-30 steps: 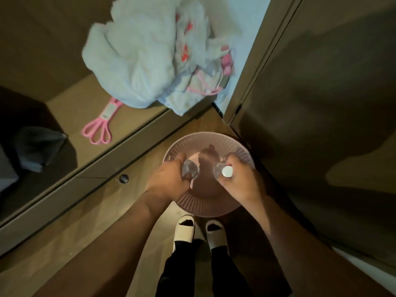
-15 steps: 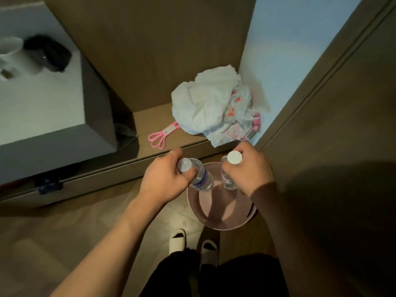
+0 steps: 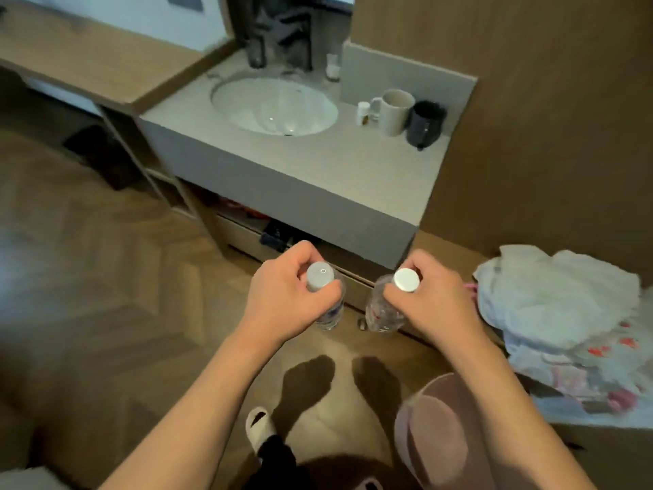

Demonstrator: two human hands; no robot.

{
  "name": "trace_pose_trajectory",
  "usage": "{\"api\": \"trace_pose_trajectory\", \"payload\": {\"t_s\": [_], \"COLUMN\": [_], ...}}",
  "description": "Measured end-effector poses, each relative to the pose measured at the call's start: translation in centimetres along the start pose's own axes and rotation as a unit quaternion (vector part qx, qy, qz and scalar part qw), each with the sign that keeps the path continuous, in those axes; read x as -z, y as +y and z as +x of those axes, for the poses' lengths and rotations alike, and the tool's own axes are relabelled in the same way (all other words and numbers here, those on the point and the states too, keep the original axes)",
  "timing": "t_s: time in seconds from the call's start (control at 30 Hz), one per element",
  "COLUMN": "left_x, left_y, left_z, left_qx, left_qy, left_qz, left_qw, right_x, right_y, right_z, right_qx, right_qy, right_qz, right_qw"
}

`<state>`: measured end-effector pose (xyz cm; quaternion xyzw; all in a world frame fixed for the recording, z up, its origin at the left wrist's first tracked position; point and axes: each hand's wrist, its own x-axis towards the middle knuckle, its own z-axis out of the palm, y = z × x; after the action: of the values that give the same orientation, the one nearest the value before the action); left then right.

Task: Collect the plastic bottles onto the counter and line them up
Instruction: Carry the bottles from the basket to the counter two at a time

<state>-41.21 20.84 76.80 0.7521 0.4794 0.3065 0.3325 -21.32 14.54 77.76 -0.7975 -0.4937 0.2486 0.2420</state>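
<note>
I hold two clear plastic bottles upright by their necks, below the front edge of the grey counter [image 3: 353, 171]. My left hand [image 3: 282, 298] grips the left bottle [image 3: 332, 313], which has a grey-white cap and a blue label. My right hand [image 3: 434, 302] grips the right bottle [image 3: 380, 313], which has a white cap and red print. Both bottles hang in the air over the wooden floor, a hand's width apart. Fingers hide most of each neck.
A round white sink [image 3: 275, 106] is set in the counter's left part. A white mug [image 3: 394, 111], a dark cup [image 3: 424, 123] and a small white bottle [image 3: 363, 113] stand at its back right. A pink bin [image 3: 434, 447] sits by my feet, and white cloth [image 3: 554, 298] lies on the low ledge.
I have lifted both bottles out of the pink bin and stood up. My view has swung left from the cloth ledge to the sink counter.
</note>
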Motion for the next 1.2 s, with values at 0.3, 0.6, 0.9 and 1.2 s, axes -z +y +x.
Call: {"api": "trace_pose_trajectory", "payload": {"t_s": [0.3, 0.6, 0.9, 1.2], "left_x": [19.5, 33.1, 47.5, 65.0], "left_y": [-12.2, -24.2, -35.4, -47.8], "left_z": [1.7, 5.8, 15.5, 23.9], "left_qx": [0.107, 0.18, 0.2, 0.23], "left_qy": [0.18, 0.297, 0.342, 0.414], "left_qz": [0.0, 0.042, 0.069, 0.058], "left_qw": [0.978, 0.937, 0.916, 0.879], "right_x": [-12.0, -24.6, -37.6, -49.7], "right_y": [-21.7, -38.4, -55.7, -75.1], "right_z": [7.3, 14.7, 26.3, 35.1], "right_qx": [0.148, 0.223, 0.307, 0.35], "right_qy": [-0.091, -0.181, -0.26, -0.247], "right_qz": [-0.024, -0.011, -0.016, 0.012], "right_qw": [0.985, 0.958, 0.915, 0.903]}}
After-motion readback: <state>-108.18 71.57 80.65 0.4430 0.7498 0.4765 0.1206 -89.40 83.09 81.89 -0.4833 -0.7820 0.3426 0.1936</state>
